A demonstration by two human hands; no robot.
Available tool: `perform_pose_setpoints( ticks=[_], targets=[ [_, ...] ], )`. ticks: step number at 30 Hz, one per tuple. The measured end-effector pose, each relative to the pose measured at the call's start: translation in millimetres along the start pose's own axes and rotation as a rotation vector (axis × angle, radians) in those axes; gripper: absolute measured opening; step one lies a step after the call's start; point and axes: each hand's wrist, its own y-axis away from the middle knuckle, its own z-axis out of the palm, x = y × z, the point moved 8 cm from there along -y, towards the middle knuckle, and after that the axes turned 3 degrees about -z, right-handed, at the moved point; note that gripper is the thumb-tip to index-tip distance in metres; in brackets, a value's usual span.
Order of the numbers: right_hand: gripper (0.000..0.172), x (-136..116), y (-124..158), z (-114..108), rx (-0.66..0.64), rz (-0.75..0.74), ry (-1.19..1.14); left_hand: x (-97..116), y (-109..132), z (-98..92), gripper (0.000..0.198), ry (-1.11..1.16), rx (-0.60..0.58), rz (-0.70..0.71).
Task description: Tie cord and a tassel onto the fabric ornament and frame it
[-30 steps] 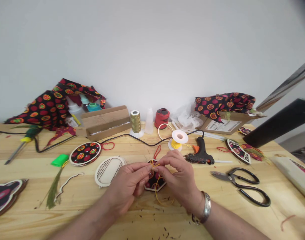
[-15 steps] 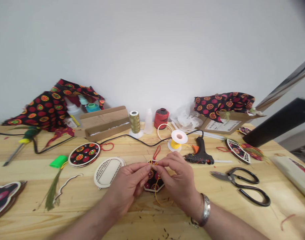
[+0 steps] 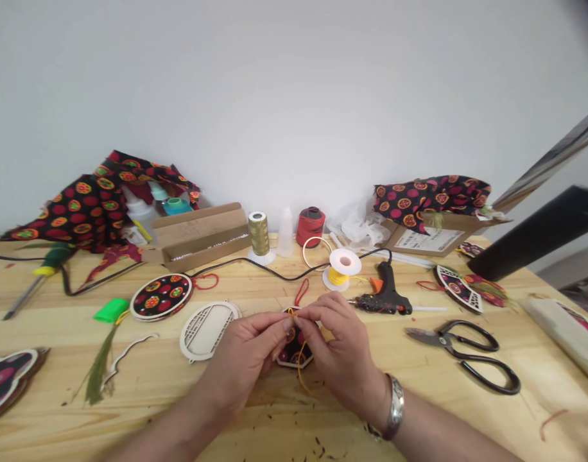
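The left hand (image 3: 248, 353) and right hand (image 3: 345, 350) meet fingertip to fingertip, both pinched on a yellow cord (image 3: 298, 371) at the top edge of a hexagonal ornament (image 3: 294, 351). The ornament lies flat on the counter (image 3: 284, 417), which seems to steady it. Both wrists sit low with the palms turned inward. A glue gun (image 3: 385, 295) lies near the right hand.

Wooden table (image 3: 467, 423) bears hexagonal ornament (image 3: 290, 354), scissors (image 3: 467, 350), glue gun (image 3: 385, 296).
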Motion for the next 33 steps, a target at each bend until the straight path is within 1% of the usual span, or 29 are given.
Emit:
perform_pose_setpoints(
  ticks=[5, 10, 15, 21, 24, 28, 33],
  targets=[
    [0.011, -0.1, -1.3, -0.8, -0.031, -0.002, -0.018, 11.7, 2.7, -2.7, 0.018, -0.188, 0.037, 0.075],
    [0.010, 2.7, -3.7, -3.1, -0.016, 0.021, -0.061, 20.1, 5.1, -3.3, 0.020, -0.328, 0.045, 0.153],
    [0.012, 11.2, -4.1, -3.9, 0.016, 0.114, -0.189, 17.9, 6.4, 0.2, 0.023, -0.354, 0.000, 0.161],
    [0.013, 12.1, -3.7, -5.8, 0.044, 0.130, -0.220, 17.5, 6.0, -0.8, 0.024, -0.377, 0.003, 0.159],
    [0.012, 9.6, -3.8, -6.2, 0.043, 0.099, -0.202, 18.5, 6.1, -1.0, 0.023, -0.381, 0.009, 0.166],
    [0.010, 2.1, -4.9, -8.5, 0.056, 0.005, -0.130, 20.5, 6.3, -0.4, 0.023, -0.401, 0.011, 0.181],
    [0.008, 2.5, -5.1, -9.4, 0.059, 0.013, -0.088, 16.7, 5.3, -1.6, 0.025, -0.373, -0.002, 0.155]
  ],
)
